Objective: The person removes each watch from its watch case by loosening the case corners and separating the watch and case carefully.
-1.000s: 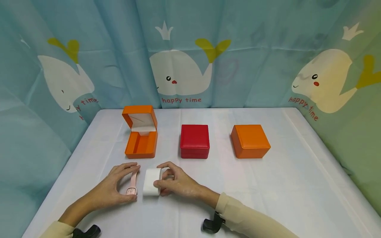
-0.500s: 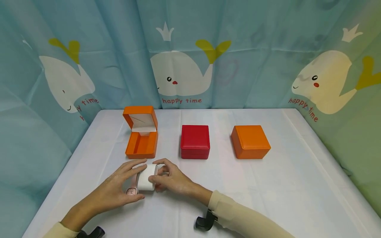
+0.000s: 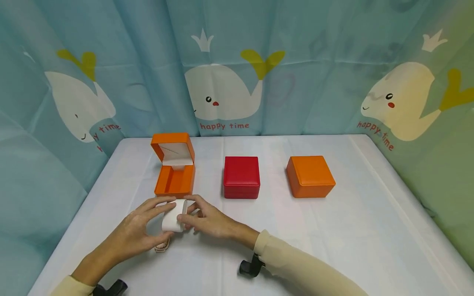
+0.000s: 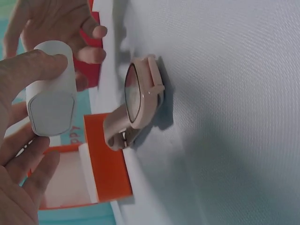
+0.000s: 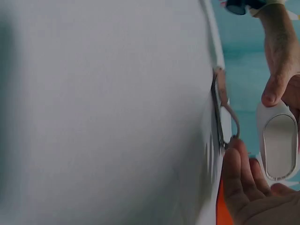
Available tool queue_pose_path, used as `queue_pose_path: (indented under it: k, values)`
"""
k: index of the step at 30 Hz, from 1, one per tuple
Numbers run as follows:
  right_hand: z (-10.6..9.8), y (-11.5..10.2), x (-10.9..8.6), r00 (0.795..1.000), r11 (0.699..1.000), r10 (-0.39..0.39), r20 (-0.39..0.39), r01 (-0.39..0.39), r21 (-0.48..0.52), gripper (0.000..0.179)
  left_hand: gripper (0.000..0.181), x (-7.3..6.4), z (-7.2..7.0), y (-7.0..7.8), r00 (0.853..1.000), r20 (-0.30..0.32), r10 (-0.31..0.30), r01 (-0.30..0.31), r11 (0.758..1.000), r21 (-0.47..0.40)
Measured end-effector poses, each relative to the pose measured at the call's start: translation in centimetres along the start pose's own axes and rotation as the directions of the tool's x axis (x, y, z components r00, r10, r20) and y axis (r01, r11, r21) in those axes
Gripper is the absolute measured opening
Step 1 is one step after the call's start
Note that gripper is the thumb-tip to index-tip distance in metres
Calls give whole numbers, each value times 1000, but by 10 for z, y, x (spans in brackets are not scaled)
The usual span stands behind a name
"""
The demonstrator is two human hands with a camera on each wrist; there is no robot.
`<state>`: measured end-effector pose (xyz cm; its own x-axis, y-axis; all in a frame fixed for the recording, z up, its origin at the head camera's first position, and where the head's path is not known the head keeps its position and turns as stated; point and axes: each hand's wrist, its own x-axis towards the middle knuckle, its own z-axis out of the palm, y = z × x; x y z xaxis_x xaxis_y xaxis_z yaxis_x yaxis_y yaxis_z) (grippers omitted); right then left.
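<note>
In the head view my left hand holds a white watch pillow between thumb and fingers. My right hand also grips it, thumb on its top near the right end and index finger at the far edge. The pillow is raised off the table, its flat end showing in the left wrist view. Below it a pink wristwatch stands on the cloth with its strap curved; in the head view the left thumb covers most of it. Just beyond the hands is an open orange watch box with a white-lined lid.
A closed red box stands right of the open one, and a closed orange box stands farther right. A white cloth covers the table. Behind it hangs a blue curtain with printed whales.
My right hand has carried the watch pillow left and up from the table, over the wristwatch. The left hand's thumb and fingers have come onto the pillow.
</note>
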<state>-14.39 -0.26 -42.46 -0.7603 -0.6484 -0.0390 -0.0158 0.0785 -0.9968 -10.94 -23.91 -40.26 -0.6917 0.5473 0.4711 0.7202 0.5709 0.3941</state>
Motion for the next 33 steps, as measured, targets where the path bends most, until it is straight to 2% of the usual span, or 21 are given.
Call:
queue_pose_path:
  k: [2,5,7,9,11,12,15,17,18,19,21,25,33]
  values:
    - [-2,0,0,1000,997,-24,-7,23,-69,51,75,-1,0,-1,1000,-10,-17,17,1000,-5]
    - [-4,1,1,993,984,-88,-74,75,-162,41,75,-2,0,-2,999,-19,-44,44,999,7]
    - [-6,2,2,981,961,-144,-127,109,-254,37,74,-1,-1,-2,998,-19,-59,59,998,19]
    - [-7,3,5,967,918,-200,-156,129,-375,35,73,0,-2,-3,997,-22,-74,74,997,34]
    - [-9,4,7,958,847,-239,-156,127,-517,36,73,2,-3,-5,996,-25,-86,87,995,44]
    - [-10,4,9,958,799,-250,-142,121,-589,38,73,3,-4,-7,996,-29,-88,89,995,40]
    - [-13,4,14,961,625,-267,-74,114,-772,50,73,6,-5,-11,995,-47,-88,89,996,30]
    - [-14,4,18,966,518,-255,-31,110,-849,59,74,9,-6,-14,995,-59,-84,86,996,23]
    - [-14,4,19,969,480,-249,-11,113,-870,64,75,10,-6,-15,995,-66,-81,82,996,19]
    - [-15,5,20,972,463,-236,0,112,-879,67,75,12,-6,-16,994,-70,-80,82,997,17]
    - [-15,6,22,979,468,-206,3,102,-878,75,75,15,-7,-19,994,-76,-79,81,997,17]
    - [-15,4,29,988,512,-153,-24,58,-857,84,74,21,-9,-27,992,-83,-92,93,996,11]
    - [-16,1,49,991,529,-102,-83,-17,-848,85,73,26,-12,-45,986,-80,-146,143,989,-41]
